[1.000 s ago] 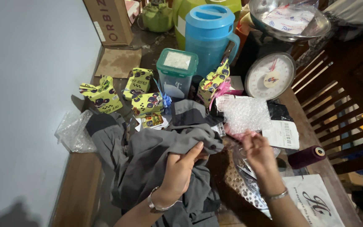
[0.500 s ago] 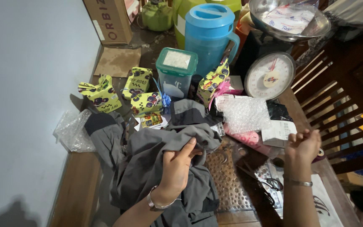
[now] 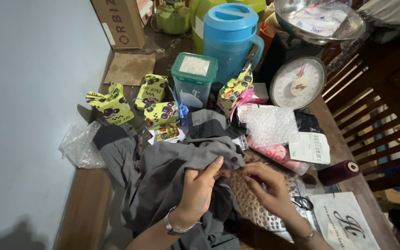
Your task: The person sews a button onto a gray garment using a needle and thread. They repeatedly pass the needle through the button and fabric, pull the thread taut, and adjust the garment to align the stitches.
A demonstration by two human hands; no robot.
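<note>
Both hands meet over a rumpled grey garment [image 3: 172, 171] low in the middle of the view. Closed at the fingertips, the left hand [image 3: 199, 187] pinches a fold of the grey cloth between thumb and forefinger; a metal watch sits on its wrist. At its three o'clock, nearly touching, the right hand [image 3: 267, 187] has its fingers curled and drawn together at the same edge of cloth; whether they hold anything small between them cannot be told.

Under the right hand lies a perforated metal sheet [image 3: 255, 208], with a pair of small scissors [image 3: 304, 203] just beside it at three o'clock. Farther out at three o'clock a dark maroon spool of thread [image 3: 339, 172] lies on its side on the wooden table [image 3: 86, 208], and at five o'clock a white printed bag [image 3: 348, 224] lies flat.

At one o'clock from the hands are a pink tube [image 3: 276, 155], a white label [image 3: 310, 148] and a piece of bubble wrap [image 3: 269, 125]. Beyond these stands a kitchen scale [image 3: 298, 82] with a metal bowl on top. At twelve o'clock stand a clear tub with a green lid [image 3: 193, 83] and a blue plastic jug [image 3: 230, 37]. Small yellow-green gift boxes [image 3: 158, 113] stand at eleven o'clock, and a crumpled clear plastic bag [image 3: 79, 146] lies at ten o'clock against the wall.
</note>
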